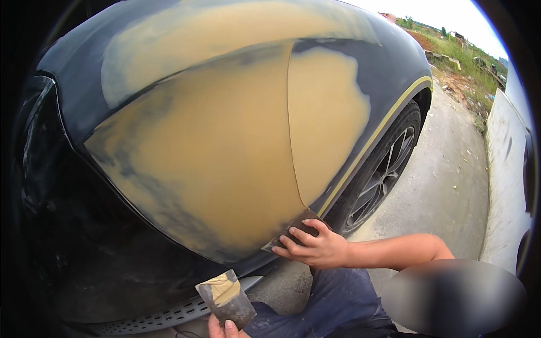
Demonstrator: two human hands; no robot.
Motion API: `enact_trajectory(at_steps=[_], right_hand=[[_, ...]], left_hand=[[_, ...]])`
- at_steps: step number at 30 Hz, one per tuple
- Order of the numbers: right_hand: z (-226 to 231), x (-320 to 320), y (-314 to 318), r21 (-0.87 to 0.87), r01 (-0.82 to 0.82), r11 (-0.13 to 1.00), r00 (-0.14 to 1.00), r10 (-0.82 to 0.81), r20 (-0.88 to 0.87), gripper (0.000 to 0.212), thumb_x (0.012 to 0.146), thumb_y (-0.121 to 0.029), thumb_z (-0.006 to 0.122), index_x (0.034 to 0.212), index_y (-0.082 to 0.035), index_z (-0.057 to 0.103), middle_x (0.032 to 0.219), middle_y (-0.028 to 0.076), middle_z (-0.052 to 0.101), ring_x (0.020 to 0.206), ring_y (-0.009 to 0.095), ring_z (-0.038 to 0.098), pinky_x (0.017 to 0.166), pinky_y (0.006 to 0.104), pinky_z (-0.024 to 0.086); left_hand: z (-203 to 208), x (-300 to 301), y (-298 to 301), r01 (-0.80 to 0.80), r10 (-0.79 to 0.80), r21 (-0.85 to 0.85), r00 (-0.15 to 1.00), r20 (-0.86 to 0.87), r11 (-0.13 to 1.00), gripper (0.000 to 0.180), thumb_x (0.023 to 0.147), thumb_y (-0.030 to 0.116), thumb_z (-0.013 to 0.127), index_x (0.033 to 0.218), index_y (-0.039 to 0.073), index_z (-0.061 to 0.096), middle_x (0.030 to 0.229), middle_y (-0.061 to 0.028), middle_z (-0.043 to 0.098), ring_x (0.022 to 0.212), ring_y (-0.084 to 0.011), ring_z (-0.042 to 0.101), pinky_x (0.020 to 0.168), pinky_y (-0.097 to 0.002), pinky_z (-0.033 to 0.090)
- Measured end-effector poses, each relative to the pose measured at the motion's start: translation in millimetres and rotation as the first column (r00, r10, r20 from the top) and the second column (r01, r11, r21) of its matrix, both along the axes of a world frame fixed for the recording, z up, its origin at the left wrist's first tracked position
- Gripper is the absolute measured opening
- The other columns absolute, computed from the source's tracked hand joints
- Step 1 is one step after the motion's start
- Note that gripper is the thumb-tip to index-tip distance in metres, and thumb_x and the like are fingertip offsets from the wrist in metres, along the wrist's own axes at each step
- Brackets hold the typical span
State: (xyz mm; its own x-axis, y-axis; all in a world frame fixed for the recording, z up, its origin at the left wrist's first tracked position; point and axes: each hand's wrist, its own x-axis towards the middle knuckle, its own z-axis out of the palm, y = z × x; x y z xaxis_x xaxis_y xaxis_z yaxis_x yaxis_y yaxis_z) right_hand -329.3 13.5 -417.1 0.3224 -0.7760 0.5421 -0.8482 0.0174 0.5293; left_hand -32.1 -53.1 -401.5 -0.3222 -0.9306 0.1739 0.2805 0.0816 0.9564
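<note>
Right forearm (pixel 394 252) stretches leftward, bent fingers (pixel 303 237) holding a dark plate (pixel 298 221) against bodywork (pixel 225 146).

Daylight bleaches the sky (pixel 445 14) white and softly lights the filler-coated car panel (pixel 225 146); fisheye distortion bends edges toward black corners; a lower-right oval (pixel 453 298) is blurred.

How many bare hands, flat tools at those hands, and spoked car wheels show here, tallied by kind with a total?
Bare hands: 2 (left hand, right hand)
Flat tools: 2 (grey rectangular plate bearing beige putty, dark flat spreader)
Spoked car wheels: 1 (dark wheel)
Total: 5
</note>
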Motion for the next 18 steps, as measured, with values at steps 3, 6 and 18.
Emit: enact_trajectory(at_steps=[3, 6, 18], right_hand=[[-2, -3, 7, 0.05, 0.013, 0.999, 1.0, -0.012, -0.012, 0.056, 0.086, -0.03, 0.054, 0.141, -0.018, 0.053, 0.128, 0.002, 0.052, 0.121, 0.023, 0.046, 0.1, 0.047, 0.041], [8, -1, 14, 0.107, 0.043, 0.993, 0.998, -0.047, 0.033, 0.055, 0.086, -0.029, 0.054, 0.14, -0.015, 0.054, 0.127, 0.005, 0.054, 0.118, 0.026, 0.049, 0.098, 0.0476, 0.042], [221, -31, 7, -0.567, -0.084, 0.82, 0.991, 0.13, 0.04, 0.053, 0.075, -0.018, 0.064, 0.128, -0.022, 0.063, 0.122, 0.006, 0.058, 0.107, 0.028, 0.055, 0.089, 0.0434, 0.045]], left_hand=[[1, -5, 3, 0.069, -0.067, 0.022, 0.992, -0.107, 0.997, 0.039, 0.099, 0.005, 0.049, 0.134, -0.012, 0.047, 0.135, -0.021, 0.055, 0.124, -0.0295, 0.053, 0.108, -0.0378, 0.039], [2, -5, 6, 0.065, -0.059, 0.063, 0.993, -0.102, 0.996, 0.039, 0.098, 0.005, 0.049, 0.133, -0.012, 0.048, 0.134, -0.0206, 0.055, 0.123, -0.0292, 0.053, 0.108, -0.0383, 0.039], [27, -15, 21, 0.135, -0.129, 0.031, 0.983, -0.134, 0.99, 0.04, 0.098, 0.005, 0.046, 0.135, -0.011, 0.047, 0.134, -0.0196, 0.055, 0.124, -0.0286, 0.053, 0.109, -0.0384, 0.038]])
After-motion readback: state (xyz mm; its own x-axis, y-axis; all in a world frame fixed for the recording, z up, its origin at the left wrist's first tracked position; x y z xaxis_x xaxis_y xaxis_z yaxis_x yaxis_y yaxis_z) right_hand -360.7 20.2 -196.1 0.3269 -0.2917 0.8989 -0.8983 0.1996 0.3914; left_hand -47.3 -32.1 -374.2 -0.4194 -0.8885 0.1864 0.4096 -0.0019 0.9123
